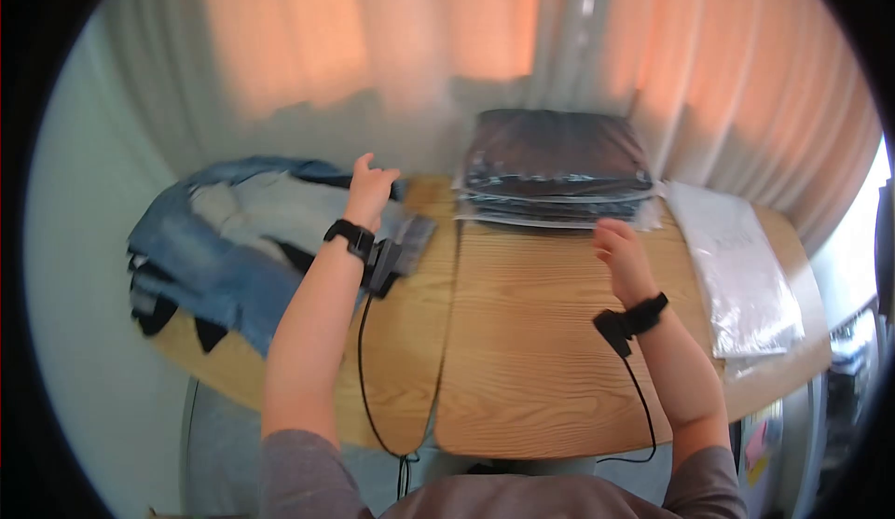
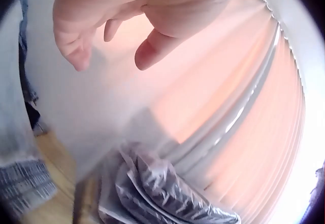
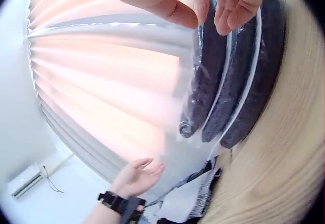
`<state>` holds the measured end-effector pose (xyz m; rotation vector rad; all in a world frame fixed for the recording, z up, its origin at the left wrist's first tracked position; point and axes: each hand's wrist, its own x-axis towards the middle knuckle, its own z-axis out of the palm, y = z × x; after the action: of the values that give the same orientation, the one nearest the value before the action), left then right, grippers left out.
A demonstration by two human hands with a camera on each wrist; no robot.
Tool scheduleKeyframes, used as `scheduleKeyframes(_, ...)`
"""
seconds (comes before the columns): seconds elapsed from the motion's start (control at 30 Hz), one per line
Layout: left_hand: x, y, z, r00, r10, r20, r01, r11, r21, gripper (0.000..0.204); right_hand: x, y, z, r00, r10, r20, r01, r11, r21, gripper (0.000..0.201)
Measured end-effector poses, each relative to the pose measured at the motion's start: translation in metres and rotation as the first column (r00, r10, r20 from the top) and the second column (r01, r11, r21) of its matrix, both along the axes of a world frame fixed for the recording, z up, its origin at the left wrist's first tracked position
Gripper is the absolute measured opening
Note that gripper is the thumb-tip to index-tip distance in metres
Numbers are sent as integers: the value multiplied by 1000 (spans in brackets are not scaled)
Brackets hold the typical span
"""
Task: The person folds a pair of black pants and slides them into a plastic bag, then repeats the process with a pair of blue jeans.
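My left hand [image 1: 370, 194] is raised at the right side of a heap of denim clothes [image 1: 200, 253], its fingers loosely spread and holding nothing. In the left wrist view the thumb and fingers hang apart in front of the curtain. My right hand [image 1: 623, 256] is held by the front right corner of a stack of dark folded garments in clear plastic bags [image 1: 559, 160]. Its fingers curve loosely with nothing between them. The right wrist view shows these fingers [image 3: 233, 11] overlapping the bagged stack [image 3: 238, 77], where several layers lie one on another.
A flat white plastic package [image 1: 736, 262] lies on the right part of the wooden table [image 1: 550, 332]. Behind the table hangs a pleated curtain [image 1: 373, 34]. A seam runs between two tabletops, and a black cable [image 1: 364, 379] trails from each wrist camera.
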<state>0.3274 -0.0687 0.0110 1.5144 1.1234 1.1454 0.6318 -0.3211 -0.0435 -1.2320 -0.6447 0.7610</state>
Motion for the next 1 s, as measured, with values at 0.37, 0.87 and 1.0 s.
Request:
scheduleKeyframes(0.37, -283, 14, -25, 703, 710, 29, -709, 704, -35, 50, -6, -52, -74, 950, 111, -291, -151, 982, -118, 12)
scheduleKeyframes(0.87, -381, 48, -98, 632, 704, 325, -513, 694, -505, 52, 8, -79, -100, 786, 188, -588, -27, 962, 271, 9)
scheduleKeyframes(1.0, -380, 50, -94, 645, 727, 237, -522, 645, -558, 39, 8, -83, -95, 732, 223, -644, -38, 957, 287, 15)
